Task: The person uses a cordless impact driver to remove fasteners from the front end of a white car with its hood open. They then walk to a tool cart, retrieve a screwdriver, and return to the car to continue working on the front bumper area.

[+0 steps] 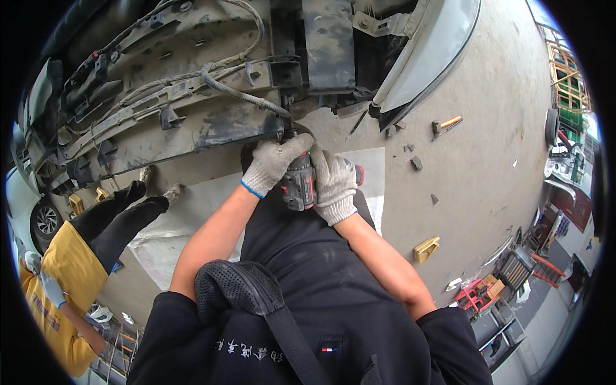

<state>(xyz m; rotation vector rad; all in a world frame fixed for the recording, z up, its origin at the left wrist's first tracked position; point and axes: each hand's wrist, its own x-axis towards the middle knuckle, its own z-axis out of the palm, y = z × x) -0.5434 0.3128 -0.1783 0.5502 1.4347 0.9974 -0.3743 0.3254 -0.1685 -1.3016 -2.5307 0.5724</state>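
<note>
A black, grey and red cordless impact wrench (296, 186) is between my hands, its front end pointing up at the lower edge of the dirty metal bumper beam (224, 122) on the car. My left hand (276, 160), in a light knitted glove, is closed round the front part of the tool. My right hand (333, 179), gloved the same way, is wrapped round its handle, and the red and black end shows beyond the fingers. Just above my left fingers is the end of the beam, with a dusty ribbed hose (247, 97) beside it. The tool's tip is mostly hidden there.
A light grey body panel (430, 58) juts out at upper right. On the concrete floor lie a hammer (447, 125), dark broken pieces (417, 163) and a yellow block (426, 249). A co-worker in a yellow shirt (74, 256) stands at left. Pale sheeting (369, 160) lies beneath me.
</note>
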